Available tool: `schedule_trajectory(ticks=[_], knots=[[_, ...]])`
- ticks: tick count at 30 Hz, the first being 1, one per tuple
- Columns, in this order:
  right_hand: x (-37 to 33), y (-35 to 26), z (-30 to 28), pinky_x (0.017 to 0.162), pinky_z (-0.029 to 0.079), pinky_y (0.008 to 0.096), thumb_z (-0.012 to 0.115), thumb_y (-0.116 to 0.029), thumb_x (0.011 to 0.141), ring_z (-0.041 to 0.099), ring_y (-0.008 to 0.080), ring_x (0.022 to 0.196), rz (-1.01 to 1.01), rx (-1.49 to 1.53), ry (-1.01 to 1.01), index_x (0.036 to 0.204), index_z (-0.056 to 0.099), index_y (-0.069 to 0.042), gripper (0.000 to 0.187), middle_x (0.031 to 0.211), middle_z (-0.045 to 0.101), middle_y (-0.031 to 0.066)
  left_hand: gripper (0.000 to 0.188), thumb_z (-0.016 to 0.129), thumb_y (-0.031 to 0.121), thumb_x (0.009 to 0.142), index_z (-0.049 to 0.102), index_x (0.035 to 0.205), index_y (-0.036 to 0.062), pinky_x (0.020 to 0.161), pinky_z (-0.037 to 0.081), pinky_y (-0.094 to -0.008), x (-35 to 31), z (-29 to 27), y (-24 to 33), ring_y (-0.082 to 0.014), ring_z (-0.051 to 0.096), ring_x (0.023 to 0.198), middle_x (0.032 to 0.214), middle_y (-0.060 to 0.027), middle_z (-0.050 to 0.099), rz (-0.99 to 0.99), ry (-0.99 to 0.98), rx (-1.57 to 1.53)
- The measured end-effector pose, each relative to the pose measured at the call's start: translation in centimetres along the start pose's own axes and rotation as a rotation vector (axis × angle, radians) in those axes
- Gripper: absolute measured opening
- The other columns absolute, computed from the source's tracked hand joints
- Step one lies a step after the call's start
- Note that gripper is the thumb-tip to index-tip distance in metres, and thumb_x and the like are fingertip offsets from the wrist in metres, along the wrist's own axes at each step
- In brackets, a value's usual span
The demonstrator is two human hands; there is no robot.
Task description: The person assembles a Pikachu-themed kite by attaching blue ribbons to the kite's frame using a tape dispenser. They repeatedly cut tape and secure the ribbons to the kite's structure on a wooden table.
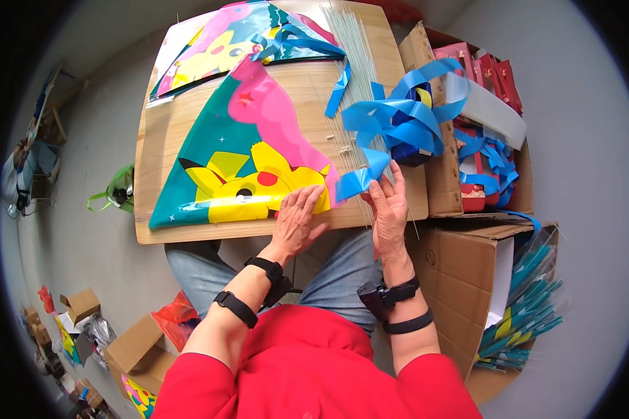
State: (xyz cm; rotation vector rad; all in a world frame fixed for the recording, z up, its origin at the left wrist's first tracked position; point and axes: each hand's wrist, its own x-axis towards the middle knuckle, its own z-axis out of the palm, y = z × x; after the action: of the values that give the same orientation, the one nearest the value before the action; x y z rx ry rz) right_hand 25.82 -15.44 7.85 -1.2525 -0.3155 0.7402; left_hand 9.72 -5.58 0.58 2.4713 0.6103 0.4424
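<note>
A triangular plastic kite sail [220, 153], printed in teal and pink with a yellow cartoon figure, lies flat on the wooden board [162, 150]. My left hand [298, 220] rests flat on its near edge, fingers stretched out. A blue ribbon [356, 184] reaches the sail's right corner, where my right hand [390, 206] grips it between thumb and fingers. From there the ribbon runs up to a loose, looping heap on the board's right side. Whether the ribbon is fixed to the corner I cannot tell.
More printed sails [220, 52] with blue ribbon lie at the board's far side. Thin white rods [353, 49] are beside them. To the right stand a carton [444, 178] of red boxes and another carton [458, 279] with bundled teal sails. A green bag [119, 188] sits left.
</note>
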Motion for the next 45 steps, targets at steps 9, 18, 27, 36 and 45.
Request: schedule_trajectory(ticks=[9,18,27,36,45], knots=[[1.3,0.2,1.0,0.069,0.053,0.0212,0.059,-0.014,0.097,0.063,0.0112,0.087,-0.122,-0.078,0.102,0.139,0.041,0.003,0.049,0.12,0.061,0.0114,0.018,0.065,0.003,0.087,0.061,0.104,0.0014,0.077,0.051,-0.0385,2.2,0.2,0.6,-0.0288,0.064,0.086,0.097,-0.0136,0.064,-0.121,0.35,-0.288],[2.4,4.5,2.3,0.068,0.048,0.0235,0.072,-0.018,0.087,0.056,0.0082,0.071,-0.134,-0.449,-0.128,0.111,0.067,0.001,0.031,0.108,0.065,0.0064,0.012,0.062,0.009,0.094,0.065,0.098,-0.002,0.075,0.051,-0.0254,1.7,-1.2,0.7,-0.0112,0.065,0.082,0.087,-0.0068,0.068,-0.391,0.218,-0.641],[4.5,3.3,2.1,0.062,0.048,0.0232,0.074,-0.018,0.086,0.059,0.0067,0.07,0.083,-0.475,-0.22,0.099,0.066,0.002,0.025,0.079,0.067,0.0028,0.017,0.063,0.012,0.094,0.067,0.105,-0.0014,0.078,0.049,-0.0237,1.7,-0.8,0.4,-0.008,0.062,0.083,0.089,-0.0012,0.068,-0.501,0.158,-0.887],[3.9,4.5,1.3,0.07,0.049,0.0232,0.076,-0.022,0.086,0.06,0.0093,0.08,0.116,-0.407,-0.207,0.112,0.061,0.004,0.039,0.089,0.067,0.0068,0.02,0.072,0.015,0.086,0.065,0.099,0.0022,0.074,0.049,-0.0287,2.4,-0.7,1.3,-0.0138,0.064,0.082,0.086,-0.0048,0.066,-0.415,0.171,-0.532],[-0.1,6.1,-0.4,0.103,0.046,0.0358,0.086,-0.01,0.066,0.051,0.0293,0.125,0.101,-0.408,0.005,0.15,0.013,0.003,0.113,0.143,0.042,0.0243,0.043,0.068,0.015,0.083,0.057,0.125,0.007,0.101,0.042,-0.0488,1.3,1.0,1.5,-0.0351,0.05,0.123,0.132,-0.0118,0.052,0.261,0.003,-0.11]])
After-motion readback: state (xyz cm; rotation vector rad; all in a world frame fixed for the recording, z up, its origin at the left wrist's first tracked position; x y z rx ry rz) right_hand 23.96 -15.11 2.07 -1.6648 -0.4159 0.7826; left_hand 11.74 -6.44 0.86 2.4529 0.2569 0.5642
